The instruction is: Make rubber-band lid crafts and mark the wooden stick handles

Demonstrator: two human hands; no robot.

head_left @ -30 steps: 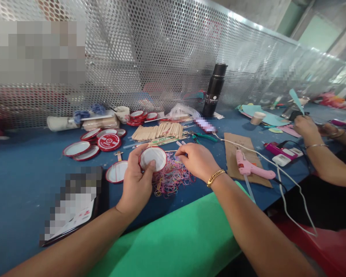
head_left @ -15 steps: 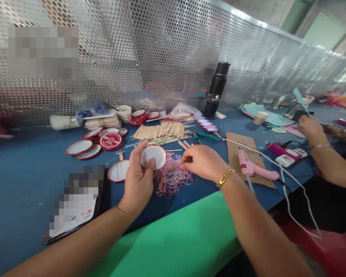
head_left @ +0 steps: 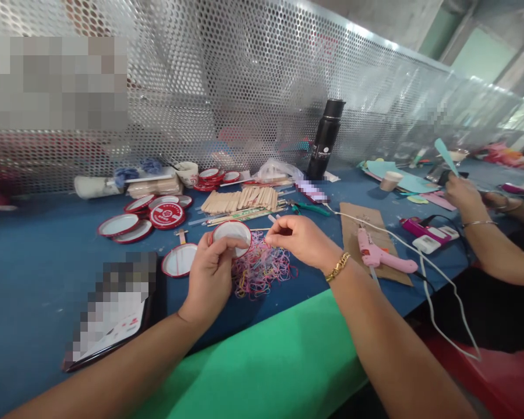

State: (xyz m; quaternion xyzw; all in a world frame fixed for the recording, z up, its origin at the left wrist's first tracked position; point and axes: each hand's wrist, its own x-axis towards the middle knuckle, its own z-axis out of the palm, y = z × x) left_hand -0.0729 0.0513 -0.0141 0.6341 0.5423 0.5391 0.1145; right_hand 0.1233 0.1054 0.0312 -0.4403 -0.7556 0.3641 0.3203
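Pinching a round, white, red-rimmed lid (head_left: 229,230), left grip (head_left: 210,276) faces the pinched right grip (head_left: 304,238), contents unclear.

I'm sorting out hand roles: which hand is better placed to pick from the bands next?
Probably the right hand: its fingertips are by the far edge of the bands, while the left hand holds a lid. Whether the right already pinches a band is unclear.
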